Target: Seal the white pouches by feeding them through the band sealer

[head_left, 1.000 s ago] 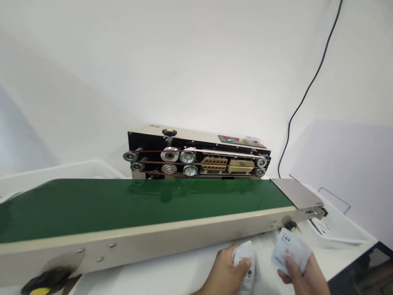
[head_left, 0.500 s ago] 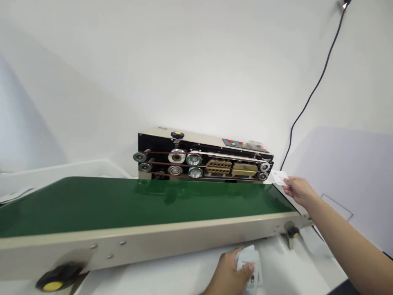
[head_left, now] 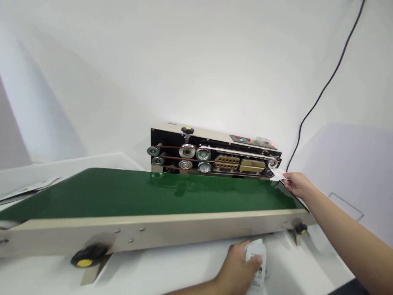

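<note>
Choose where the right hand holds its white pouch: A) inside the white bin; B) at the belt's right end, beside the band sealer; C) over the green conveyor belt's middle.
B: the right hand holds the white pouch at the green conveyor belt's right end, beside the band sealer.

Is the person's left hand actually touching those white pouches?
Touching: the head view shows the left hand gripping the white pouches, its fingers pressed against their front.

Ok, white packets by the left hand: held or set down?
Held: the left hand grips the white packets, fingers closed over them.
</note>
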A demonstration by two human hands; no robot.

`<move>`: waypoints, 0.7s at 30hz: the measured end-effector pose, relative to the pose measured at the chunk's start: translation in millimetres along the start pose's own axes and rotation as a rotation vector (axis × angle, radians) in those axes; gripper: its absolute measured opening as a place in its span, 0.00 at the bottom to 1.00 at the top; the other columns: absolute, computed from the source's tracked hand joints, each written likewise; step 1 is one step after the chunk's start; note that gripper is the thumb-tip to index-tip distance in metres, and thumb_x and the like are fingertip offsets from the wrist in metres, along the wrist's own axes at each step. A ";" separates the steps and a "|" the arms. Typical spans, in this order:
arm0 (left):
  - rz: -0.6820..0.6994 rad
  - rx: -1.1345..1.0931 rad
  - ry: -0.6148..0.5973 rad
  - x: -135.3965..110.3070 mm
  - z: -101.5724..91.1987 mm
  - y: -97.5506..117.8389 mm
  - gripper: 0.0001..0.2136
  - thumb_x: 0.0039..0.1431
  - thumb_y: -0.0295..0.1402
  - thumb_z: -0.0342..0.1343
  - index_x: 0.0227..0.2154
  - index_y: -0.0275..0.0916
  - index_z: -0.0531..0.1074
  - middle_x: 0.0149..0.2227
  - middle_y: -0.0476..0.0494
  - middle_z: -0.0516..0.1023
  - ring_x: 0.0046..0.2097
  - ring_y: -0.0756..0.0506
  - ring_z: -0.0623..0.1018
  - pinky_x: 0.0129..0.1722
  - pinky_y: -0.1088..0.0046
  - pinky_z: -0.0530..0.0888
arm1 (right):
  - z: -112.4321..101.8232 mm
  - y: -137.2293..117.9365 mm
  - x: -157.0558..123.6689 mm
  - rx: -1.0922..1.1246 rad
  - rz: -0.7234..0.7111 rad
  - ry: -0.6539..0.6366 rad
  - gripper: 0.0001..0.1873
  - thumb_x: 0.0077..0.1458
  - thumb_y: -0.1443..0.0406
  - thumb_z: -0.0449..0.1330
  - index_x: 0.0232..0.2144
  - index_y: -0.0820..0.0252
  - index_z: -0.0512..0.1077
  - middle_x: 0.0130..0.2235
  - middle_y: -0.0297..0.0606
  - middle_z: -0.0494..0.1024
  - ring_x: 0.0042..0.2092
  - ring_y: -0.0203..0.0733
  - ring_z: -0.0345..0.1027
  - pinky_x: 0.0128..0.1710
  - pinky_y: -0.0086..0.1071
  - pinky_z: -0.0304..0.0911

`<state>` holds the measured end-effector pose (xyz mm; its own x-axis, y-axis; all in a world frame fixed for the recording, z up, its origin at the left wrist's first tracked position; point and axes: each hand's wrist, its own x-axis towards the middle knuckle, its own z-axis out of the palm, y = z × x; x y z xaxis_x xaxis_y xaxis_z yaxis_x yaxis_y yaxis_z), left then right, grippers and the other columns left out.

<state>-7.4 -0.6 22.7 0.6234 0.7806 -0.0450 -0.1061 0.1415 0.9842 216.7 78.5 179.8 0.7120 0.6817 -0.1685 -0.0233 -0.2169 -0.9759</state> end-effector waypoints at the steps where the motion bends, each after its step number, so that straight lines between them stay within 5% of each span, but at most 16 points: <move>1: -0.002 -0.002 0.003 -0.1 0.2 0.3 0.10 0.43 0.38 0.56 0.22 0.38 0.64 0.21 0.52 0.65 0.26 0.48 0.66 0.27 0.74 0.64 | 1.3 -0.6 -0.5 -0.002 0.005 -0.003 0.07 0.55 0.75 0.52 0.26 0.66 0.64 0.14 0.29 0.63 0.13 0.26 0.55 0.10 0.16 0.57; 21: 0.036 0.059 0.016 2.2 -2.1 -14.2 0.06 0.45 0.34 0.53 0.23 0.36 0.65 0.21 0.51 0.65 0.26 0.49 0.65 0.25 0.75 0.62 | 23.2 -2.3 -20.9 -0.144 -0.022 -0.157 0.04 0.55 0.72 0.53 0.29 0.67 0.66 0.17 0.32 0.66 0.16 0.29 0.59 0.15 0.20 0.60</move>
<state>-6.1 0.4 8.2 0.6073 0.7944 -0.0112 -0.0821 0.0768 0.9937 185.6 81.0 182.3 0.5928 0.7854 -0.1779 0.0999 -0.2910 -0.9515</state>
